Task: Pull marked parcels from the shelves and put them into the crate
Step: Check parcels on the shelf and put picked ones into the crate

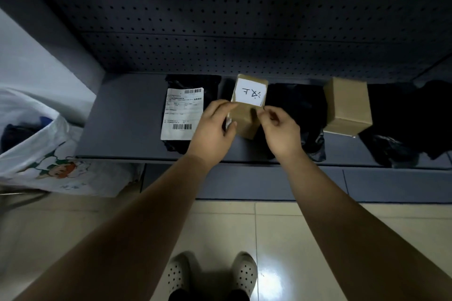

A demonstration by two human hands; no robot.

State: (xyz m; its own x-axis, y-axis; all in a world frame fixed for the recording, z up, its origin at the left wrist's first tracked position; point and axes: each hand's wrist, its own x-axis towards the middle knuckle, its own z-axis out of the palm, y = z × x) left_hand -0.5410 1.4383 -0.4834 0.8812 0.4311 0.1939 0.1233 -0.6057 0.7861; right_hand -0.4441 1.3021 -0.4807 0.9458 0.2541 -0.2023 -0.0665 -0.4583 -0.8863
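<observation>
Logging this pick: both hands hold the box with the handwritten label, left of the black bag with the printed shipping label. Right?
No. The head view shows the left hand and right hand holding the box with the handwritten label, but it stands right of the black bag with the printed shipping label, not left.

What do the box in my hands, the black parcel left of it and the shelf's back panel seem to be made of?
The box looks like cardboard, matte brown with crisp folded edges. The black parcel seems a plastic mailer bag: crinkled, faintly glossy, with a printed paper slip. The back panel is probably painted metal, smooth grey with regular rows of holes.
</observation>
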